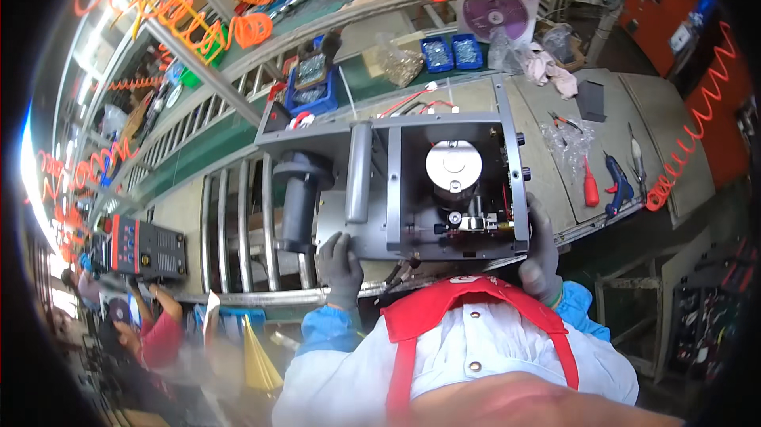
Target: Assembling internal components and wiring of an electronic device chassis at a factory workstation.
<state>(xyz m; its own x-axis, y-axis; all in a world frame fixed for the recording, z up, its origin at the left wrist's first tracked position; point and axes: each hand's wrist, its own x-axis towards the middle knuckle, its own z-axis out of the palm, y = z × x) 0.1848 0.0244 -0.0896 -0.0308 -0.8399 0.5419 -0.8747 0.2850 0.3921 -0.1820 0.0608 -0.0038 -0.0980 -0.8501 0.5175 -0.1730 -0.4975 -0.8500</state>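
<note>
A dark grey metal machine case [379, 246] lies in front of me on the roller conveyor. Inside its right compartment are a cylinder with a round white top [453, 165] and a small metal roller mechanism [476, 222]. A black spool-shaped part [298, 201] stands at the left end, and a grey tube [359, 173] runs along the middle. My left hand [342, 270], in a grey glove, touches the case's near left edge with fingers extended. My gloved right hand [543, 257] lies along the right side, fingers stretched and thumb apart; part of its palm is hidden.
To the right lie a red screwdriver [590, 183], a blue glue gun [617, 184] and pliers [566, 122]. Blue bins [437, 55] of small hardware stand behind. Conveyor rollers [244, 225] extend left toward another machine [148, 248] and a co-worker [162, 340]. An orange coiled hose [690, 146] hangs right.
</note>
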